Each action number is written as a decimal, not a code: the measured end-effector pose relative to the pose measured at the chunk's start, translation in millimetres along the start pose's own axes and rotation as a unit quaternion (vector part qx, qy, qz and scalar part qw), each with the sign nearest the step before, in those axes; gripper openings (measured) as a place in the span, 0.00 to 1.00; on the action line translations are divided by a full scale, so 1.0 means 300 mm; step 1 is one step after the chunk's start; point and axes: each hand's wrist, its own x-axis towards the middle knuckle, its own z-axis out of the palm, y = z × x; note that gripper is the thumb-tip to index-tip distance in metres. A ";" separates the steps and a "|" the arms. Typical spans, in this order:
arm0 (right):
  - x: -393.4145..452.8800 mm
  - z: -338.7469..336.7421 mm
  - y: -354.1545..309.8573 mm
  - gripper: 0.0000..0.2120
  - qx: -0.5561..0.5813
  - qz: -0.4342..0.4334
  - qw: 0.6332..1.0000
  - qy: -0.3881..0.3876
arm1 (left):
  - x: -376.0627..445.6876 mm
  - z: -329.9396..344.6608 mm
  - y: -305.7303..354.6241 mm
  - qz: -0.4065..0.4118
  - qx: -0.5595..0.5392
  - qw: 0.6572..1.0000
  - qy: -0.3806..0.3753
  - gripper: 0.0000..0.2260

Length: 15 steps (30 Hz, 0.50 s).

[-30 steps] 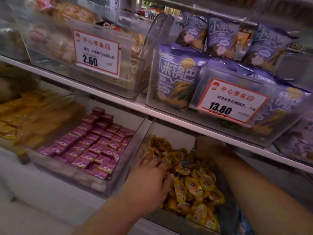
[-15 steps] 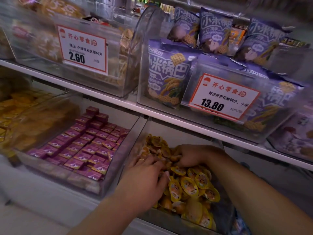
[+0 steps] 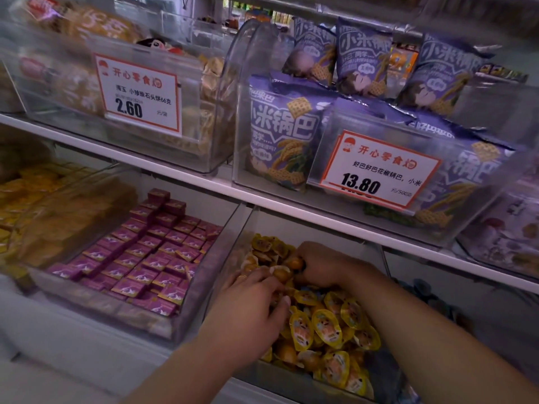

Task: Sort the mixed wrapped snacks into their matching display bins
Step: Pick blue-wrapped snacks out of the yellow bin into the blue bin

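Yellow foil-lidded snack cups (image 3: pixel 326 330) fill a clear plastic bin (image 3: pixel 291 383); right hand (image 3: pixel 318 265) grips one, left hand (image 3: pixel 250 307) presses flat, fingers relaxed.

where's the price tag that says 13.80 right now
In the head view the 13.80 price tag sits upper right, on the front of the clear bin of purple snack bags, directly above the bin of yellow wrapped snacks.

Gold ring (image 3: pixel 242 277), bare forearms (image 3: pixel 437 339)
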 end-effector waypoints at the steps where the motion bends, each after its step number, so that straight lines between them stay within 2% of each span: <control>1: -0.006 -0.013 0.017 0.04 0.032 0.011 0.999 0.019 | 0.002 -0.003 0.000 -0.003 -0.010 1.000 0.002 0.18; 6: -0.071 -0.063 0.053 0.07 0.173 0.078 0.973 0.129 | 0.007 -0.030 0.016 -0.025 -0.122 0.990 0.068 0.10; 8: -0.123 -0.068 0.024 0.03 0.314 0.050 0.944 0.093 | 0.009 -0.034 0.024 -0.029 -0.143 0.983 0.107 0.12; 10: -0.191 -0.068 -0.025 0.05 0.394 0.016 0.915 0.081 | 0.012 -0.034 0.035 -0.018 -0.166 0.977 0.134 0.17; 13: -0.265 -0.048 -0.083 0.10 0.264 -0.027 0.952 0.152 | 0.014 -0.027 0.064 0.014 -0.223 0.970 0.098 0.25; 15: -0.297 -0.019 -0.114 0.09 0.217 -0.014 0.961 0.171 | 0.018 -0.014 0.069 0.034 -0.216 0.973 0.078 0.22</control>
